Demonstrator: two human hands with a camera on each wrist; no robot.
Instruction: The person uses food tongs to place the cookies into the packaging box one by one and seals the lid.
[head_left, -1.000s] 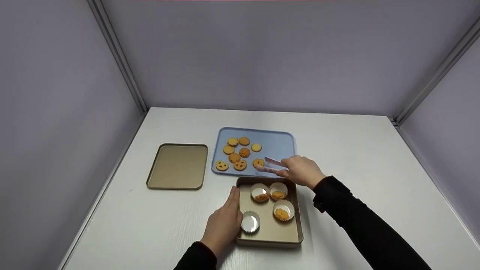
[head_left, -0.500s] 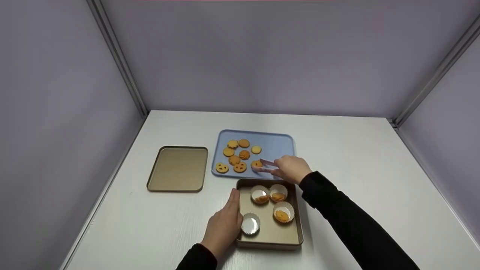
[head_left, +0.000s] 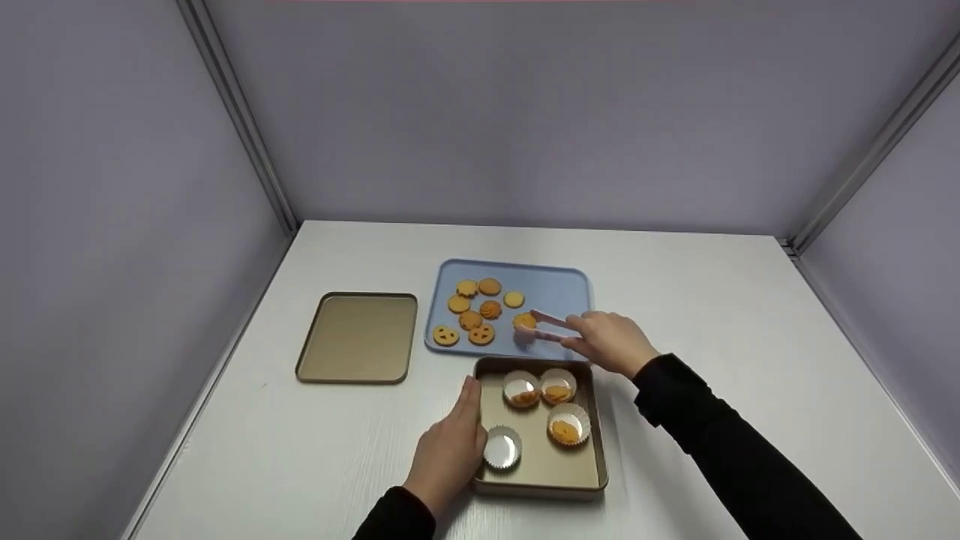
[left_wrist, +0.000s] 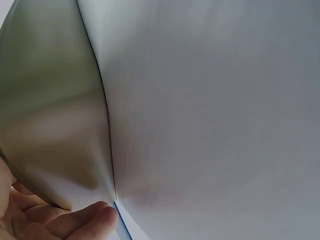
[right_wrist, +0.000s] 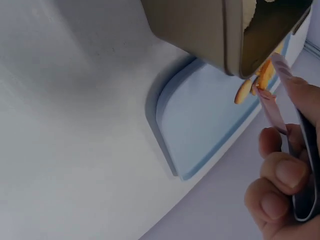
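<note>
My right hand [head_left: 611, 341] holds a pair of pink tongs [head_left: 551, 321] over the blue tray [head_left: 551, 281]. One tong arm lies on each side of a golden cookie [head_left: 524, 320], with the tips right at it. In the right wrist view, curled fingers and thumb grip the tongs [right_wrist: 271, 111] near their dark bend. My left hand [head_left: 448, 442] rests with straight fingers along the left wall of a deep gold baking tin [head_left: 536, 472]. Inside the tin stand three paper cups with cookies in them, such as the near right cup [head_left: 568, 415], and an empty cup [head_left: 502, 448].
Several other cookies, including a swirled one [head_left: 490, 310], lie on the left half of the blue tray. A shallow gold baking pan [head_left: 356, 337] sits on the white table [head_left: 300, 465] to the left. Grey panels [head_left: 495, 112] rise behind and at both sides.
The tongs first moved left onto the cookie, then came back right. The cookie has shifted a little right and away from me. The left hand and the tin have stayed put.
</note>
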